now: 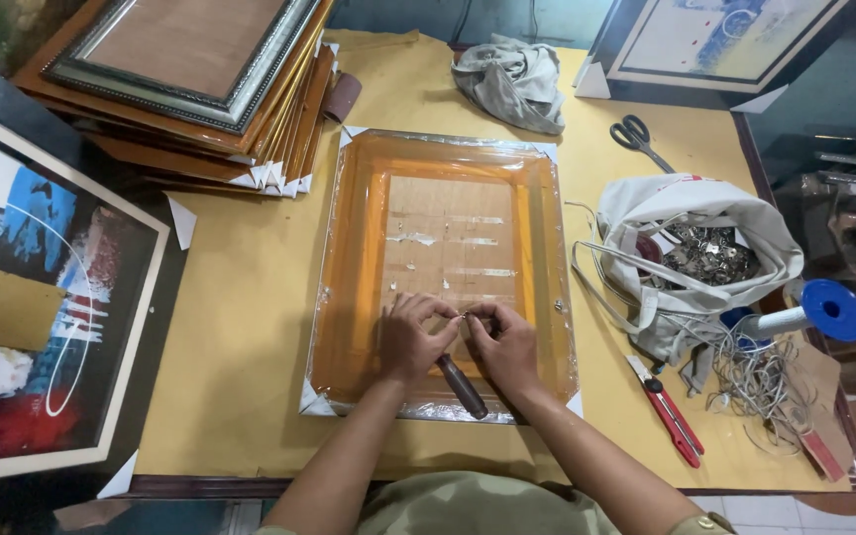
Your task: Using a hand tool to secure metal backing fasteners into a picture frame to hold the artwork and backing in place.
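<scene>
An orange picture frame (pixel 349 267) wrapped in clear plastic lies face down on the yellow-papered table (pixel 240 327), its brown backing board upward. My left hand (pixel 410 339) and my right hand (pixel 503 345) rest on the lower part of the backing, fingertips meeting over a small metal piece (pixel 465 315) pinched between them. A dark-handled tool (pixel 462 386) lies under my hands, its handle pointing toward me; I cannot tell which hand grips it.
A stack of framed pictures (pixel 190 79) sits far left. An abstract painting (pixel 32 297) leans at left. A white bag of metal fittings (pixel 700 248), scissors (pixel 638 139), a red utility knife (pixel 668 408), a blue spool (pixel 829 309), tangled cord (pixel 755 381) and a grey cloth (pixel 512 81) lie right.
</scene>
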